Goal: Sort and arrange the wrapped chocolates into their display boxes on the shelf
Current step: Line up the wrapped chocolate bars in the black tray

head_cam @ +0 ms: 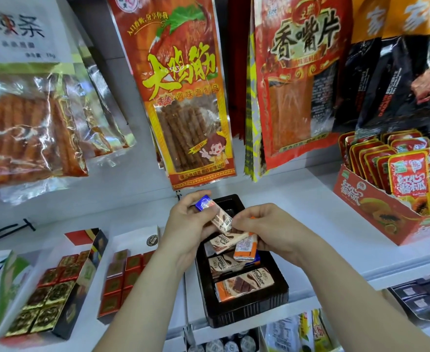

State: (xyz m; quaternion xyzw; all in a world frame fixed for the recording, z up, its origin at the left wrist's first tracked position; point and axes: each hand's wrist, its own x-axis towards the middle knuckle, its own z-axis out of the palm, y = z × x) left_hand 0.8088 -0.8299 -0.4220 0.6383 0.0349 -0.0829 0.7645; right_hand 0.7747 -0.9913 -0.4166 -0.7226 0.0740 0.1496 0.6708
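Note:
A black plastic display tray [247, 315] lies on the white shelf. It holds wrapped chocolate bars; an orange-ended one [245, 287] lies nearest me. My left hand [187, 224] grips a blue-ended chocolate bar [215, 212] over the tray's far half. My right hand [264, 228] holds two bars just above the tray: a cream and brown bar [227, 241] and an orange-edged bar [244, 247] turned label side up. The two hands almost touch. More bars under my hands are partly hidden.
Two open boxes of square foil chocolates, gold and red [43, 304] and red [122, 280], stand left of the tray. A red carton of snack packs [386, 209] sits at the right. Hanging snack bags [183, 97] crowd the space above the shelf.

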